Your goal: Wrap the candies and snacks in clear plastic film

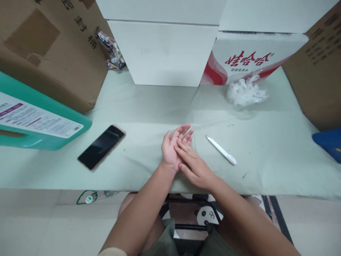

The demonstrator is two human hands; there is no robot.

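Observation:
My left hand (173, 149) rests palm up near the front edge of the table, its fingers loosely spread. Across its palm lies my right hand (195, 166), palm down with fingers stretched out and touching the left palm. Neither hand holds an object. To the right of both hands lies a slim white tool (221, 149) with a small metal tip at its far end; its exact kind is unclear. A phone (101, 147) with a dark screen lies to the left of the hands.
A green jug (53, 138) and a cardboard box (66, 71) stand at left. White boxes (165, 53) line the back, with a crumpled clear plastic bag (247, 91) before the red-printed carton (247, 53). A blue object (329, 142) sits at the right edge.

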